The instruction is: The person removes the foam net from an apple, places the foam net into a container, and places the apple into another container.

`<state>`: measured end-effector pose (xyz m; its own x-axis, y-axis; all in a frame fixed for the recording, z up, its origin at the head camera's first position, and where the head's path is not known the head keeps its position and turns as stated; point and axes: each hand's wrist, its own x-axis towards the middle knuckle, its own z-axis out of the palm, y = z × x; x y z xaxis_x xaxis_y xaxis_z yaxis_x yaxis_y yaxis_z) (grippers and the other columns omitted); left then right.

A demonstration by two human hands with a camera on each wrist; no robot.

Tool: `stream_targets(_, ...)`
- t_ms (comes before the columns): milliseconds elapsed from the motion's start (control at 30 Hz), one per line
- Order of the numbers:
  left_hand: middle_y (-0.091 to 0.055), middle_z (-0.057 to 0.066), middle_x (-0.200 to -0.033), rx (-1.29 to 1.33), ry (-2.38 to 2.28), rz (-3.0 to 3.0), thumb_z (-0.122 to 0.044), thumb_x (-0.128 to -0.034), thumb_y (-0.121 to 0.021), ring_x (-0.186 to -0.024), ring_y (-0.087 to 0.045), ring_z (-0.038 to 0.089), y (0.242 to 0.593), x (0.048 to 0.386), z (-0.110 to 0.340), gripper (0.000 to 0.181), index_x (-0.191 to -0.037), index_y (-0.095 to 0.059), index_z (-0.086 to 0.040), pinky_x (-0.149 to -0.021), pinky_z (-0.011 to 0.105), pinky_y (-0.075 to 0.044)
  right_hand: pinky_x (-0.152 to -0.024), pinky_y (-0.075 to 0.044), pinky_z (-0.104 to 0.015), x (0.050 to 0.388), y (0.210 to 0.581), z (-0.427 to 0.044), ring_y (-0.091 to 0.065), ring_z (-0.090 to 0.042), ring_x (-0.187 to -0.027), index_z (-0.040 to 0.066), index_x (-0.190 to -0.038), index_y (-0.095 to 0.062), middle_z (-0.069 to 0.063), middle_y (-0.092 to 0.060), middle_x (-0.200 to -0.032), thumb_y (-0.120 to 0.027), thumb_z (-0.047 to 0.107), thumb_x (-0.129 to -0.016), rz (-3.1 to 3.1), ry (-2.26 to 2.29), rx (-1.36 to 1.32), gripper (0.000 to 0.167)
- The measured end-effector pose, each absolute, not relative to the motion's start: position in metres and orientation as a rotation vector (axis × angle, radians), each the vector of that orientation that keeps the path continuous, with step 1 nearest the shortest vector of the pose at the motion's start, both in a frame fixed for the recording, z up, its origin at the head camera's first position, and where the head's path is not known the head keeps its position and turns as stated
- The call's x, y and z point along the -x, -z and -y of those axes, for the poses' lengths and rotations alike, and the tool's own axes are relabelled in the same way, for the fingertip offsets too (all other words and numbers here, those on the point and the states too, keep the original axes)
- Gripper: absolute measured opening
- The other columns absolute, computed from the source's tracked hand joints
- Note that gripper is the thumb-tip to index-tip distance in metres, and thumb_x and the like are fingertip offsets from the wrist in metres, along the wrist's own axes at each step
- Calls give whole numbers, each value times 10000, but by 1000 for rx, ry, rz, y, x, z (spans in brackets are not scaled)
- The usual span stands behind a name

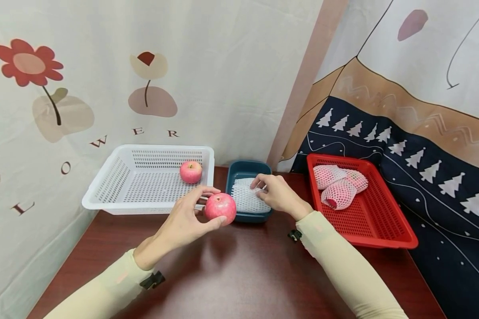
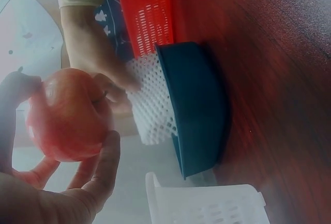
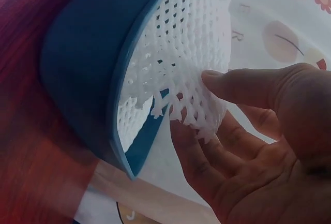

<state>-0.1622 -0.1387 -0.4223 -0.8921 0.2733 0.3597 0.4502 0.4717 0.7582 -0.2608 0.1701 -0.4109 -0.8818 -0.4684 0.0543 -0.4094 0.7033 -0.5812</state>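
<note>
A pinkish-red apple (image 1: 220, 209) is held in my left hand (image 1: 185, 220), the thumb below it and the fingers behind, above the table's middle. White foam net sleeves (image 1: 245, 197) fill a dark blue bin (image 1: 249, 218). At that bin my right hand (image 1: 280, 195) pinches the end of one foam net sleeve (image 3: 191, 63) between thumb and fingers. The right wrist view has this sleeve partly raised over the bin's rim, its cut edge between the fingers. Another sleeve lies beneath it in the bin.
At left stands a white perforated basket (image 1: 143, 207) with one apple (image 1: 190, 172) in its right end. To the right is a red basket (image 1: 391, 239) holding several net-wrapped apples (image 1: 339, 193). Printed curtains (image 1: 231, 79) hang behind the brown table (image 1: 247, 274).
</note>
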Motion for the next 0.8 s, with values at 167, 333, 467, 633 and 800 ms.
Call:
stream_targets(167,-766,-18,-1397,635,1393,2515,-294,-885,-1028,-1150,-785,201,424,162,139,671,-1460,-691,-222,-945,334,-703,-975,-730,-439,263,417,-165,-789,-279,-1108,150,-1293,-813,-150,-841,-1303,-802,85,-1086,-2852,847,770,217)
stream_targets(333,-766,-14,-1393,635,1420,2512,-293,-881,-1034,-1149,-772,175,426,161,139,683,-1466,-689,-213,-918,311,-703,-983,-729,-449,261,421,-162,-808,-259,-1089,158,-1272,-823,-142,-852,-1312,-813,70,-1070,-2962,784,831,221)
stream_targets(467,-759,-11,-1406,626,1436,2525,-308,-886,-1033,-1161,-764,183,428,160,140,698,-1479,-677,-215,-915,304,-704,-944,-737,-447,259,421,-163,-781,-259,-1047,161,-1252,-826,-131,-853,-1319,-820,53,-1059,-3081,820,855,221)
stream_targets(633,-748,1,-1429,597,1450,2534,-312,-885,-1032,-1153,-775,222,428,159,142,715,-1491,-663,-226,-909,297,-704,-879,-719,-454,261,420,-163,-723,-286,-1020,142,-1228,-812,-119,-847,-1256,-819,31,-1046,-3249,836,951,213)
stream_targets(800,-760,-5,-1401,602,1444,2528,-308,-883,-1033,-1144,-772,192,429,160,142,695,-1475,-680,-222,-908,302,-704,-926,-724,-432,265,430,-162,-747,-287,-1054,123,-1205,-813,-123,-849,-1241,-856,12,-1018,-3221,673,1102,221)
